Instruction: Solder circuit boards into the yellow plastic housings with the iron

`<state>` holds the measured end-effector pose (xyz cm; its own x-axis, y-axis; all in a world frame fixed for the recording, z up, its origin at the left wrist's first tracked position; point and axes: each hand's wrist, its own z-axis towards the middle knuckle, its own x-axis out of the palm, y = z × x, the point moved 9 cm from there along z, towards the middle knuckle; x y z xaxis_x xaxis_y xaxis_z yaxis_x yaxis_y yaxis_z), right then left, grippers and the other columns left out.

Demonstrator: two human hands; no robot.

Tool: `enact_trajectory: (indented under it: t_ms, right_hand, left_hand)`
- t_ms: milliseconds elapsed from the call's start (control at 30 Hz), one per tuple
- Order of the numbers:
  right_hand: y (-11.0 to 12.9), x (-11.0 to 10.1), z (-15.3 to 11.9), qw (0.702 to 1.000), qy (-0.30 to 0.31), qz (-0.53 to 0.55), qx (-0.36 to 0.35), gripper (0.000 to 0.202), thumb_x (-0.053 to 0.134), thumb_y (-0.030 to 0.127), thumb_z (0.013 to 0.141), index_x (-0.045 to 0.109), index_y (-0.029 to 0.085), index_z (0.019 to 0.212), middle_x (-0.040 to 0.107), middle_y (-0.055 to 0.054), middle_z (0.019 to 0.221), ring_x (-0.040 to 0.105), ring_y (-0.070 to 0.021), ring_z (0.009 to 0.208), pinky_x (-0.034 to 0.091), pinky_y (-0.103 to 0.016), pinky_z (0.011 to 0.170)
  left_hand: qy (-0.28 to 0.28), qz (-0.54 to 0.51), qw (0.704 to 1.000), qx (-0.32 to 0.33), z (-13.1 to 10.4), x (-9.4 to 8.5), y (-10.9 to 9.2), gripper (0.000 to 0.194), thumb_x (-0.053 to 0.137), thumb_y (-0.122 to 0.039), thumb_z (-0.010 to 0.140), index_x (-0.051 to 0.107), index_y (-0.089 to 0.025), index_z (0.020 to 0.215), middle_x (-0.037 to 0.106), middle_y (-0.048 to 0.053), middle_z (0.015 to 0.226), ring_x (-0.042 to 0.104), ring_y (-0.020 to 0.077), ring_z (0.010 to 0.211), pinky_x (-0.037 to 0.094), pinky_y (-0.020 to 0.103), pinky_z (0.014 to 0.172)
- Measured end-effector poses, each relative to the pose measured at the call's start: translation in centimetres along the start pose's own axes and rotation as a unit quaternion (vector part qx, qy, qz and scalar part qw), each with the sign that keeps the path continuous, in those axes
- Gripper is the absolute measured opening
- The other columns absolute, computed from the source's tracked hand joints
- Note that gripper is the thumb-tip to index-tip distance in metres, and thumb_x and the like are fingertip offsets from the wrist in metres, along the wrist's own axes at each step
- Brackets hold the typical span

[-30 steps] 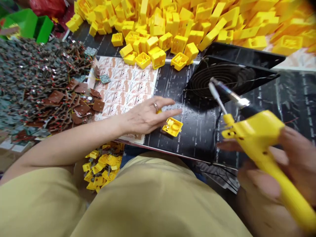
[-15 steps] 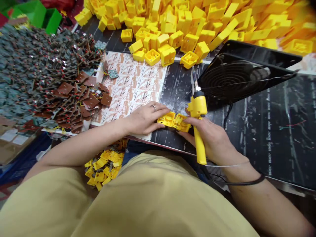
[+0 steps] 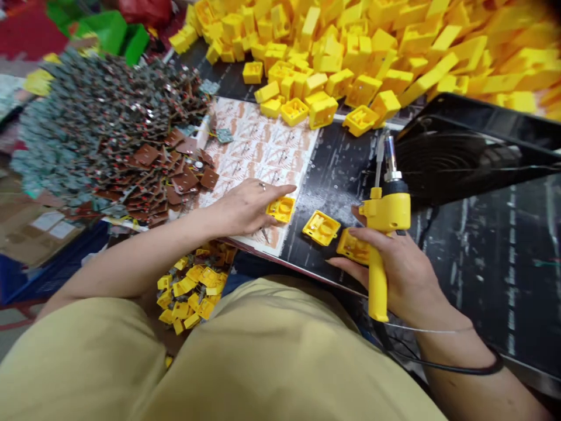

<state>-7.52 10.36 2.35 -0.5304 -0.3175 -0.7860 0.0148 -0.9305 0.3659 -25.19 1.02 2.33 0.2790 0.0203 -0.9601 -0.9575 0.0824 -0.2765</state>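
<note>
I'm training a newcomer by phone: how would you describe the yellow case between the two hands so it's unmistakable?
On the black work surface, look near the wearer's edge, between left hand and right hand. There lies the yellow case, hollow side up. Unlike the left-hand case and right-hand case, it touches no fingers.

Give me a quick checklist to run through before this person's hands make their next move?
1. Soldering iron held in the right hand: ok.
2. Metal tip pointing away from both hands: ok.
3. Tip hot: cannot tell.
4. Middle yellow box lying open side up, touched by neither hand: ok.
5. Left yellow box firmly gripped by the left hand: cannot tell.
6. Right hand free: not ok, it also has a yellow box.
</note>
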Motion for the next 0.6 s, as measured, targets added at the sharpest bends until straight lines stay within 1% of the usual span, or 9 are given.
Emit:
enact_trajectory:
  t_ms: [133,200,233,300,333,400,467,533,600]
  right_hand:
    - [0.7,1.0,1.1,1.000,-0.013,-0.009,-0.023,0.047,0.070,0.026,0.088,0.050,0.024,0.130,0.069,-0.007,0.106,0.069,-0.0221,0.092,0.058,-0.034,0.076]
    - [0.3,1.2,0.7,1.000,-0.004,-0.007,-0.027,0.043,0.066,0.023,0.090,0.051,0.026,0.131,0.070,-0.005,0.104,0.070,-0.0204,0.088,0.058,-0.031,0.072]
    - [0.0,1.1,0.2,1.000,0.001,-0.006,-0.024,0.044,0.065,0.023,0.091,0.050,0.026,0.132,0.070,-0.005,0.105,0.070,-0.0206,0.088,0.058,-0.031,0.072]
    - [-0.7,1.0,-0.8,1.000,0.008,-0.007,-0.016,0.047,0.065,0.024,0.090,0.049,0.027,0.134,0.070,-0.004,0.105,0.070,-0.0208,0.085,0.058,-0.032,0.071]
    - [-1.0,0.9,-1.2,1.000,0.009,-0.009,-0.012,0.048,0.066,0.025,0.089,0.050,0.027,0.134,0.071,-0.004,0.104,0.070,-0.0206,0.082,0.057,-0.032,0.069]
    - [-1.4,0.9,-1.9,1.000,0.009,-0.016,-0.007,0.048,0.068,0.025,0.088,0.051,0.026,0.133,0.070,-0.003,0.098,0.068,-0.0197,0.076,0.055,-0.031,0.065]
    - [-1.6,1.0,-2.1,1.000,0.009,-0.026,-0.006,0.045,0.070,0.025,0.087,0.054,0.025,0.129,0.069,-0.002,0.090,0.066,-0.0187,0.073,0.053,-0.030,0.063]
    - [-1.7,1.2,-2.1,0.999,0.006,-0.035,-0.007,0.043,0.071,0.025,0.086,0.055,0.024,0.126,0.067,0.000,0.084,0.065,-0.0176,0.070,0.051,-0.030,0.062]
    - [-1.6,1.1,-2.0,0.999,0.001,-0.042,-0.011,0.041,0.072,0.025,0.086,0.057,0.024,0.123,0.065,0.001,0.080,0.062,-0.0162,0.066,0.049,-0.029,0.061]
  left_hand:
    - [0.028,-0.017,0.999,0.019,1.4,0.2,-1.5,0.060,0.059,-0.031,0.092,0.042,-0.016,0.148,0.068,0.012,0.128,0.066,0.0210,0.105,0.050,0.033,0.095]
    - [0.047,0.002,0.999,0.006,2.1,-0.7,-0.7,0.061,0.055,-0.034,0.094,0.040,-0.015,0.149,0.064,0.013,0.135,0.064,0.0214,0.110,0.049,0.034,0.096]
    - [0.056,0.032,0.998,-0.020,2.4,-1.3,0.8,0.060,0.053,-0.035,0.094,0.040,-0.015,0.149,0.062,0.013,0.138,0.063,0.0223,0.111,0.048,0.035,0.097]
    - [0.058,0.142,0.982,-0.108,2.7,-3.3,5.9,0.052,0.051,-0.030,0.091,0.050,-0.016,0.142,0.062,0.012,0.136,0.058,0.0260,0.116,0.044,0.042,0.100]
    - [0.067,0.192,0.971,-0.129,2.7,-4.0,8.6,0.048,0.054,-0.032,0.088,0.057,-0.017,0.134,0.063,0.010,0.134,0.052,0.0287,0.124,0.039,0.046,0.104]
    - [0.083,0.255,0.950,-0.159,2.6,-4.7,14.0,0.051,0.059,-0.045,0.083,0.064,-0.017,0.124,0.068,0.009,0.124,0.043,0.0322,0.129,0.028,0.053,0.110]
    - [0.098,0.309,0.931,-0.169,2.3,-4.6,18.2,0.063,0.049,-0.065,0.083,0.064,-0.020,0.125,0.072,0.002,0.110,0.038,0.0292,0.126,0.014,0.057,0.114]
    - [0.109,0.362,0.911,-0.167,2.1,-4.1,20.5,0.077,0.030,-0.080,0.082,0.065,-0.025,0.122,0.072,-0.003,0.098,0.033,0.0258,0.122,0.003,0.058,0.116]
    - [0.107,0.403,0.893,-0.169,1.9,-4.0,21.3,0.089,0.015,-0.087,0.078,0.067,-0.027,0.117,0.070,-0.004,0.087,0.028,0.0233,0.117,0.003,0.056,0.115]
